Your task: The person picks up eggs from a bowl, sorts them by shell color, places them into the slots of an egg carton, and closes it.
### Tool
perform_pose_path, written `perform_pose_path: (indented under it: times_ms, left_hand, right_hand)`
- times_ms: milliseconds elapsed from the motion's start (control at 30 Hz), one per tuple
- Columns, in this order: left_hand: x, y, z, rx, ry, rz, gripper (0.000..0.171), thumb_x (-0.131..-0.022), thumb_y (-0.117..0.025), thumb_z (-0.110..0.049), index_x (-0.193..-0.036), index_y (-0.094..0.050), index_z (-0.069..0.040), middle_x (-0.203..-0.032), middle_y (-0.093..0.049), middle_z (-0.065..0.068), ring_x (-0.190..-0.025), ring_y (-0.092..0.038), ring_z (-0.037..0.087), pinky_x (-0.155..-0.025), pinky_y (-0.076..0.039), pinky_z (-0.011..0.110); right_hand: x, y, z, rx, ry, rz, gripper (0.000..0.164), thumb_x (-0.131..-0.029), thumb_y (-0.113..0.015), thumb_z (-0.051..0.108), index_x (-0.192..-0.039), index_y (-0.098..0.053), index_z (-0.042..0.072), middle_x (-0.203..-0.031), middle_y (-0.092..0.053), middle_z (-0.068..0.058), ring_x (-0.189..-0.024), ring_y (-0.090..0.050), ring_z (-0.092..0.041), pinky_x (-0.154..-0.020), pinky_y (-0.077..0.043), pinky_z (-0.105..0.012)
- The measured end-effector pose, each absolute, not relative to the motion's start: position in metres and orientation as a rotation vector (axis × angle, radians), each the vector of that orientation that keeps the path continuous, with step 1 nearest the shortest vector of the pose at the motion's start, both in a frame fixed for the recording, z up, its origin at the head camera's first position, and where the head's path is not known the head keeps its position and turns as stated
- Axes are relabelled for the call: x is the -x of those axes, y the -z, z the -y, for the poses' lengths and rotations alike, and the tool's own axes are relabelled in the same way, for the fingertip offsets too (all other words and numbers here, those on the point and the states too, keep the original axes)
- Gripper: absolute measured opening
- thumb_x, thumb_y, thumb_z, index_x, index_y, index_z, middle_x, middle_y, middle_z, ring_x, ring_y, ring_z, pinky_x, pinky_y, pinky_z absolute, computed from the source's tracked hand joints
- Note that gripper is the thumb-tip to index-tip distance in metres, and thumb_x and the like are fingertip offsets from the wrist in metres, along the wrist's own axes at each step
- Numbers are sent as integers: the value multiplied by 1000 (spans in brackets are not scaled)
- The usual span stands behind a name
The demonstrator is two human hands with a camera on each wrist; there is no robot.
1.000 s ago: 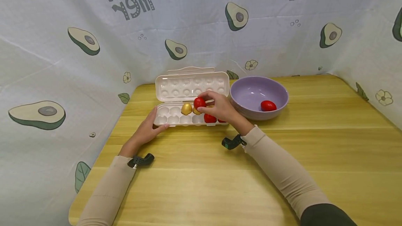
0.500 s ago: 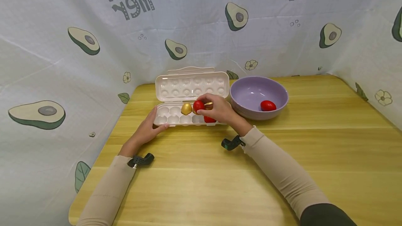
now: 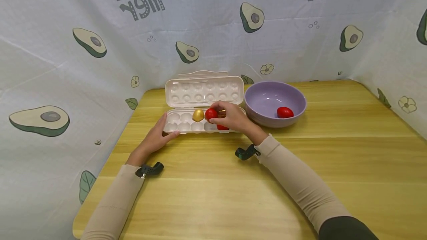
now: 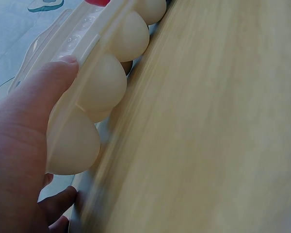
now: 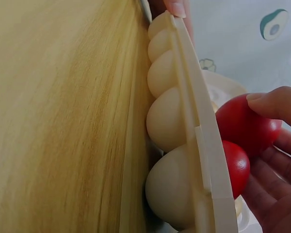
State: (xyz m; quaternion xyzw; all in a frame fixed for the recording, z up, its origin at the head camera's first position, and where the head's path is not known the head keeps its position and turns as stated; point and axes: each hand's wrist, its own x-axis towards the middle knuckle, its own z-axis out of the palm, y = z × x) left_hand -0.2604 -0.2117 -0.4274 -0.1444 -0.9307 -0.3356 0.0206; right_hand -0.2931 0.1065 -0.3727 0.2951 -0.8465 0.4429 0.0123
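Observation:
An egg box (image 3: 178, 126) of pale plastic lies with its lid raised against the cloth. My left hand (image 3: 154, 140) holds its left end, thumb on the front rim and fingers around the side. Over the right half, my right hand (image 3: 235, 117) pinches a red egg (image 3: 211, 114) between thumb and fingers. That egg overlaps the back-row cups; in the right wrist view it appears beside another red egg (image 5: 236, 167) sitting in the front row. A gold egg (image 3: 198, 115) sits in the back row, left of the held one. Cups farther right are hidden behind my right hand.
Close to the box's right side stands a purple bowl (image 3: 257, 116) with a red egg (image 3: 285, 112) in it. A printed cloth (image 3: 213, 21) hangs behind the wooden table (image 3: 207, 192). Each wrist carries a black camera mount (image 3: 246, 152).
My right hand has come down slightly with the red egg, now covering the rightmost front-row red egg in the head view. My left hand stays on the box.

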Motion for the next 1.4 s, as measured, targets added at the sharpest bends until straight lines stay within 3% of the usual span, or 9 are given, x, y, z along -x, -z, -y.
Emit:
perform_pose_path:
  times_ms: [433, 833, 1400]
  left_hand:
    - [260, 427, 212, 448, 1034, 2889, 101, -89, -62, -53, -155, -1, -5, -161, -7, 11, -146, -11, 30, -116, -14, 50]
    - [257, 424, 211, 441, 1040, 2900, 100, -90, -61, -52, -155, -1, -5, -161, -6, 12, -146, -10, 30, -116, -14, 49]
    - [256, 425, 211, 462, 1040, 2885, 99, -90, -62, -50, -155, -2, -5, -161, -7, 10, -146, -11, 30, -116, -15, 49]
  right_hand:
    - [294, 375, -106, -911, -1313, 2684, 35, -84, -77, 22, -114, -62, 14, -110, -68, -5, -100, -66, -23, -84, -55, -35]
    - [294, 377, -106, -977, -1257, 2654, 37, -80, -80, 20, -111, -62, 9, -106, -68, -7, -96, -64, -22, -89, -53, -40]
    - [292, 380, -105, -1072, -1191, 2685, 29, -81, -79, 15, -101, -61, 6, -99, -67, -7, -89, -63, -22, -84, -53, -38]
